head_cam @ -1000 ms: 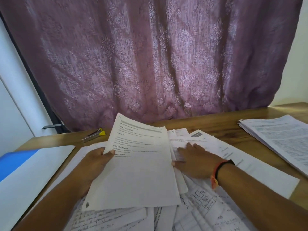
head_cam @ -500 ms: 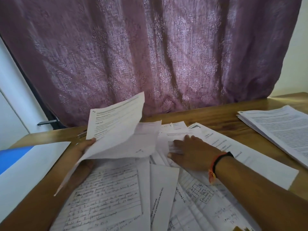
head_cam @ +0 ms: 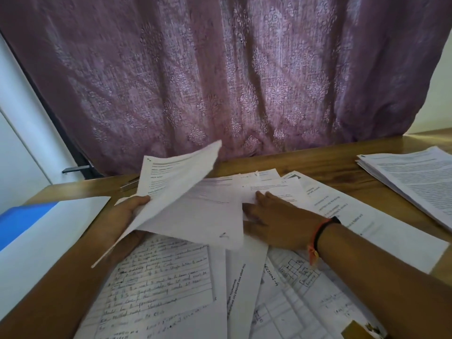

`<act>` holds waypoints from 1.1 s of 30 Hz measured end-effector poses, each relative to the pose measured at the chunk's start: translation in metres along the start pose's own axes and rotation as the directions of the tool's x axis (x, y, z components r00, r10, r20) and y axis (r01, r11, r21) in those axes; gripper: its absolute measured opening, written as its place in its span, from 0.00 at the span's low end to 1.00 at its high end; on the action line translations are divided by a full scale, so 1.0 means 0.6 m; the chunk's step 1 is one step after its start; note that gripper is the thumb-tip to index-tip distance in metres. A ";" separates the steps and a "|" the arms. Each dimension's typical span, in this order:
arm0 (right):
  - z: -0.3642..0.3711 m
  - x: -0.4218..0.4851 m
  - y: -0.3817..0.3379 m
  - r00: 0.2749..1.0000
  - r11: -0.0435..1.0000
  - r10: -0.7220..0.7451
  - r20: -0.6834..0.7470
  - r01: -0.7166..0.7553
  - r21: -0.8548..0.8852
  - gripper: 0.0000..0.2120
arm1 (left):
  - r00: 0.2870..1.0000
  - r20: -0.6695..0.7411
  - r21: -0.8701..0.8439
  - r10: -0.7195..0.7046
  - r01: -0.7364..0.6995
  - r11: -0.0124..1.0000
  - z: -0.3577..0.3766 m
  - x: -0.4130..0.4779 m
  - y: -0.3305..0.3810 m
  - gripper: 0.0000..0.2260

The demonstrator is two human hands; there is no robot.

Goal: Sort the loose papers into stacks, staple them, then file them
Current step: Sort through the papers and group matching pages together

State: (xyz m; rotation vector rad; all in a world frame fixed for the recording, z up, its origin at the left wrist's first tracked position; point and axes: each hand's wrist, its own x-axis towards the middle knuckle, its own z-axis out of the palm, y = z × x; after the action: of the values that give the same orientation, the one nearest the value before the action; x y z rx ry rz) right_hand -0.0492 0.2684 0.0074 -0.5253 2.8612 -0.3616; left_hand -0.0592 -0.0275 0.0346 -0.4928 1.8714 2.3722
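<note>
Mid-sort, one white printed stack (head_cam: 411, 177) at 2 o'clock (stapling, filing undone): left hand (head_cam: 127, 211) pinches white sheets (head_cam: 176, 177), right hand (head_cam: 281, 216), fingers together, flattens loose white papers (head_cam: 161, 277).

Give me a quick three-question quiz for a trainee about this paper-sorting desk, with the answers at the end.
1. True or false: the left hand grips lifted printed sheets.
2. The right hand: A) holds a stapler, B) presses flat on the loose papers, or C) hangs in the air?
3. What colour is the folder at the far left?
Key: 1 true; 2 B; 3 blue.
</note>
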 end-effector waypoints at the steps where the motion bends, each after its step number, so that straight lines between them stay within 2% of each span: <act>1: 0.000 0.002 0.006 1.000 1.000 -0.008 -0.004 0.008 0.003 0.52 | 1.000 -0.007 0.040 0.022 -0.022 0.999 -0.008 0.003 -0.006 0.04; 4: 0.001 0.008 0.021 1.000 0.999 -0.009 -0.016 0.010 0.038 0.54 | 0.999 -0.007 0.143 0.046 -0.044 0.989 -0.015 0.002 -0.004 0.09; 9: 0.004 0.014 0.016 0.999 0.999 0.012 -0.051 -0.010 0.044 0.38 | 0.996 -0.072 0.344 0.059 -0.030 0.938 -0.017 -0.016 0.013 0.11; 11: -0.004 0.010 0.020 0.989 0.994 0.064 -0.135 -0.052 0.091 0.30 | 0.995 -0.058 0.463 0.075 -0.040 0.885 -0.025 -0.003 0.015 0.14; 12: -0.008 0.007 0.024 0.977 0.992 0.113 -0.180 -0.101 0.075 0.30 | 0.995 -0.043 0.518 0.091 -0.056 0.853 -0.021 -0.005 0.014 0.11; 14: -0.012 0.002 0.032 0.955 0.970 0.239 -0.177 -0.245 -0.012 0.33 | 0.992 -0.004 0.609 0.122 -0.094 0.787 -0.013 -0.004 0.010 0.06; 16: -0.009 0.001 0.035 0.958 0.962 0.256 -0.131 -0.266 -0.066 0.34 | 0.991 0.015 0.689 0.133 -0.107 0.717 -0.003 -0.005 0.008 0.10; 18: -0.007 0.001 0.029 0.973 0.979 0.200 -0.111 -0.204 -0.023 0.32 | 0.990 0.017 0.718 0.137 -0.107 0.688 -0.004 0.000 0.007 0.15; 21: -0.011 -0.001 0.021 0.979 0.981 0.165 -0.116 -0.151 0.123 0.32 | 0.985 0.022 0.734 0.173 -0.134 0.666 -0.005 0.003 0.005 0.14; 24: -0.011 0.000 0.025 0.981 0.983 0.170 -0.088 -0.162 0.091 0.32 | 0.979 0.041 0.755 0.202 -0.163 0.635 -0.002 0.005 0.003 0.15; 26: -0.014 -0.001 0.028 0.989 0.982 0.131 -0.065 -0.120 0.148 0.28 | 0.983 0.041 0.778 0.180 -0.144 0.612 -0.002 0.010 0.002 0.17; 28: -0.018 0.001 0.032 0.983 0.970 0.140 -0.122 -0.111 0.218 0.27 | 0.980 0.045 0.776 0.194 -0.156 0.610 0.000 0.014 0.002 0.16; 30: -0.017 0.007 0.045 0.958 0.967 0.209 -0.196 -0.172 0.189 0.30 | 0.979 0.053 0.779 0.195 -0.163 0.605 0.002 0.017 -0.001 0.14; 33: -0.011 0.014 0.062 0.953 0.964 0.264 -0.148 -0.254 0.082 0.33 | 0.976 0.055 0.797 0.213 -0.172 0.580 0.002 0.025 -0.009 0.08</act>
State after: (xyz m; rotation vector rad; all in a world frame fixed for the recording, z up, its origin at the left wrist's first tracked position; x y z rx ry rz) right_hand -0.0703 0.3004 0.0024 -0.1094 3.0074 -0.4616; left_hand -0.0723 -0.0267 0.0253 -0.2400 2.8288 1.3003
